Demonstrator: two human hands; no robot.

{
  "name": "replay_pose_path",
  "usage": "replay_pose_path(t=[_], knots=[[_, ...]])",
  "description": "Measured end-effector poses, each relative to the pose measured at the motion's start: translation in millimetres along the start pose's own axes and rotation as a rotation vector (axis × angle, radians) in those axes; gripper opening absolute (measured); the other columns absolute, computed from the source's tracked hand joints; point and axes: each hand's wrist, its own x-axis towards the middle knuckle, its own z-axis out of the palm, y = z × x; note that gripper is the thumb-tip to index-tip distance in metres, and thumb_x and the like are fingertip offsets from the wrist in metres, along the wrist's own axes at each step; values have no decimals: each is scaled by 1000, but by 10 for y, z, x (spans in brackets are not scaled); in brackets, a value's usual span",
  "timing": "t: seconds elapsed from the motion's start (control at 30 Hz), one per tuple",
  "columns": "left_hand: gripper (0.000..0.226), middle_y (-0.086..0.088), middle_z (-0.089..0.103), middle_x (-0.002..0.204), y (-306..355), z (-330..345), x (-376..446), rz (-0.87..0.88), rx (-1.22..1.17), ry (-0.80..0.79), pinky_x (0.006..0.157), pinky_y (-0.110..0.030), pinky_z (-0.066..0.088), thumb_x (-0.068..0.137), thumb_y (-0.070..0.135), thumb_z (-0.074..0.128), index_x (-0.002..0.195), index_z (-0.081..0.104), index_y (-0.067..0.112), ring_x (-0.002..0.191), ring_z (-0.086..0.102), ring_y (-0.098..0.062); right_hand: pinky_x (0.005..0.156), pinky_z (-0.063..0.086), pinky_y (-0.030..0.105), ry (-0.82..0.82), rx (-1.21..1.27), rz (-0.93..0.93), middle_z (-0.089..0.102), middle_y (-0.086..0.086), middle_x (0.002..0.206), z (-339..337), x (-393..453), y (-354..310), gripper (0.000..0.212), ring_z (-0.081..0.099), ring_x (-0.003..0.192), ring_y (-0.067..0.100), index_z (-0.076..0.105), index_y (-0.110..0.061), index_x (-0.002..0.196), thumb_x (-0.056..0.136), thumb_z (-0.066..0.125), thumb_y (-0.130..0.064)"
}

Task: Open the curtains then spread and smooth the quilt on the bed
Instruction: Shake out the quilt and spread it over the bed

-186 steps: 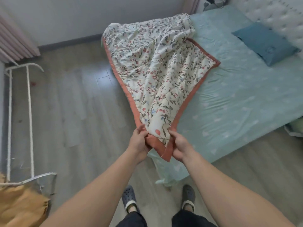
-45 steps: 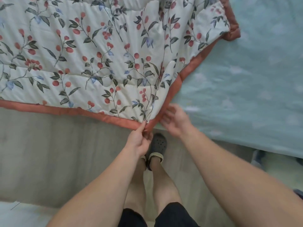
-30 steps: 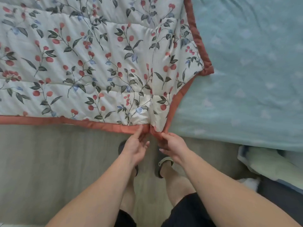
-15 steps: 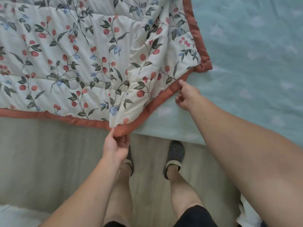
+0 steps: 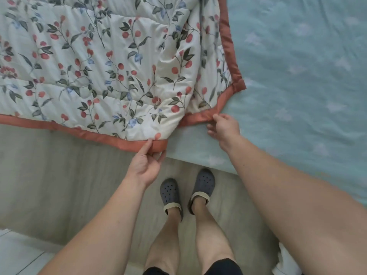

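A white quilt (image 5: 103,62) with a berry-and-leaf print and a rust-red border covers the upper left of the view, lying partly on the bed (image 5: 297,76) with its pale teal sheet. My left hand (image 5: 146,161) pinches the red border at the quilt's near corner, just past the bed's edge. My right hand (image 5: 223,128) pinches the same border farther right, over the sheet. A fold of quilt bulges between the two hands. The curtains are out of view.
The grey wood floor (image 5: 59,185) runs below the quilt's hanging edge. My feet in dark clogs (image 5: 187,193) stand close to the bed's edge. A white object (image 5: 286,262) shows at the bottom right.
Since half a second ago my right hand slid along the red border toward the quilt's far corner, and my left hand shifted right with the near corner. The quilt edge lies wider.
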Motion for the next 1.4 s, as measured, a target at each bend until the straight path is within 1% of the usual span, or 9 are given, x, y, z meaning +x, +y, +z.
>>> replay_pose_path(t=[0.1,0.2,0.37,0.47,0.57,0.67,0.87,1.13,1.4], knots=[[23,-7,75,126,-84,-68,-18,9,-60,74,82,-34,64,101,17,65,123,71,16,101,77,-18,41,43,21,121,-6,42,65,9,78,-656,-180,463,16,58,55,14,58,-15,91,107,57,-13],[30,-5,78,117,-217,-148,-22,-1,-59,172,70,-34,64,101,18,66,131,67,17,92,79,-16,37,43,22,306,-89,109,65,12,77,-1336,-440,878,15,56,52,15,61,-11,90,105,59,-13],[35,3,80,108,-576,-203,40,-33,96,235,91,-36,57,103,26,64,138,61,23,97,74,-13,51,51,31,326,-244,176,69,15,87,-1869,-758,1218,12,62,66,22,70,-7,97,98,68,-19],[32,1,73,119,-892,-50,-12,-149,241,132,95,-34,50,102,35,65,130,65,21,112,66,-16,76,57,41,329,-332,82,71,10,102,-1828,-706,1007,12,64,87,28,70,-16,98,95,70,-27],[30,1,67,127,-1237,206,-6,-213,306,45,114,-37,39,103,35,63,129,66,22,121,55,-14,91,48,34,460,-388,-114,66,6,124,-1851,-467,620,33,62,108,26,63,-18,123,94,70,-33],[26,1,70,123,-1572,458,79,-223,269,45,109,-40,39,101,34,66,124,69,22,115,61,-15,108,48,37,437,-455,-249,61,4,141,-1951,-97,294,63,60,124,22,48,-26,150,93,69,-41],[27,3,75,114,-2214,908,34,-240,211,67,88,-34,50,98,35,70,122,69,21,103,68,-12,87,59,38,285,-607,-257,79,3,94,-2214,147,99,16,73,94,27,76,-22,87,89,71,-37],[30,-8,72,112,-2870,1300,-219,-199,180,162,96,-41,52,107,17,56,137,58,12,95,72,-23,74,45,33,516,-403,-39,74,10,95,-3747,-348,487,17,68,90,31,73,-13,98,96,66,-28],[15,-8,69,124,-3399,1522,-280,-306,425,64,99,-37,48,107,25,59,111,67,13,112,67,-22,63,43,26,362,-342,29,69,3,85,-3952,-365,691,11,59,79,20,69,-14,85,94,67,-20]])
